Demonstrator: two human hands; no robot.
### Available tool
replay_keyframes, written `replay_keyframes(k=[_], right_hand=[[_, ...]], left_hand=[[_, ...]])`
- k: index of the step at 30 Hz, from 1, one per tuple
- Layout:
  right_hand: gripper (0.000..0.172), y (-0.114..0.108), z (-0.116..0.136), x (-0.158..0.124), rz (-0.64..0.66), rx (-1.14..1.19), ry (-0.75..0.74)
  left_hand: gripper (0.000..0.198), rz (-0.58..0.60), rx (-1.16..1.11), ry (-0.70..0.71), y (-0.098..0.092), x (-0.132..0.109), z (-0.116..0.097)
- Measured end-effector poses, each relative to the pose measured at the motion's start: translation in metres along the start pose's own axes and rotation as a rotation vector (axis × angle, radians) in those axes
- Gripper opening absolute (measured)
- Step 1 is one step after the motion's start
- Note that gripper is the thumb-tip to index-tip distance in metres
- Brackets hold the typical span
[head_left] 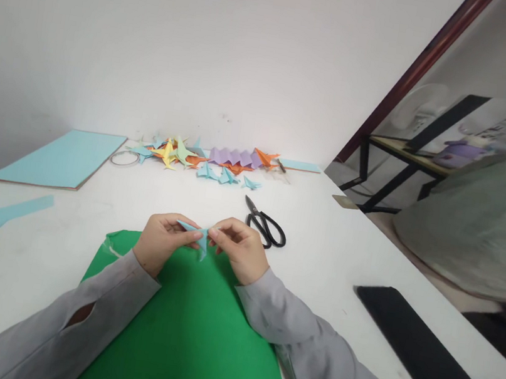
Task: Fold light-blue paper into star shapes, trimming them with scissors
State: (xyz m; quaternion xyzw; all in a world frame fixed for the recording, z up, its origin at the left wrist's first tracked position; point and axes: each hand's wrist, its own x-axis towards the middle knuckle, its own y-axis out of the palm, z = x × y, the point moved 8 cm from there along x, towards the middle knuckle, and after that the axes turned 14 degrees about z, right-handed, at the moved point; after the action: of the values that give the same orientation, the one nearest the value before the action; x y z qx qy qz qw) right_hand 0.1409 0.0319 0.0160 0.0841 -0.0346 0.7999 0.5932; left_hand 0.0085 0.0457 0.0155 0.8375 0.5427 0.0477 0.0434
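A small light-blue folded paper figure [202, 242] is held between both hands, above the far edge of a green sheet [197, 339]. My left hand [161, 240] pinches its left side, with a pointed tip sticking up past the fingers. On the other side, my right hand [238, 247] grips the figure between thumb and fingertips, which partly hide it. Black-handled scissors [267, 223] lie just beyond my right hand, blades pointing away. Farther back, several small blue folded paper figures [229, 176] rest on the white table [321, 244].
Folded paper figures [168, 151] in several colours and a pleated purple paper [235, 158] line the wall. A stack of blue sheets [63, 155], a roll of tape [125, 158] and a blue paper offcut [2, 215] lie left. A long black strip [428, 355] lies right.
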Motion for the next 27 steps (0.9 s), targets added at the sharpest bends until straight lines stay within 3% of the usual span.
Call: replay_keyframes(k=[8, 13, 27], right_hand=[[0.033, 0.018, -0.008, -0.003, 0.108, -0.171, 0.099], [0.035, 0.021, -0.008, -0.004, 0.155, -0.105, 0.126], [0.04, 0.025, -0.019, -0.004, 0.21, 0.044, 0.216]], left_hand=[[0.017, -0.017, -0.042, -0.022, -0.001, -0.001, 0.002], [0.019, -0.022, -0.014, -0.038, -0.002, 0.0, 0.003], [0.053, -0.058, -0.107, -0.112, -0.003, 0.0, 0.004]])
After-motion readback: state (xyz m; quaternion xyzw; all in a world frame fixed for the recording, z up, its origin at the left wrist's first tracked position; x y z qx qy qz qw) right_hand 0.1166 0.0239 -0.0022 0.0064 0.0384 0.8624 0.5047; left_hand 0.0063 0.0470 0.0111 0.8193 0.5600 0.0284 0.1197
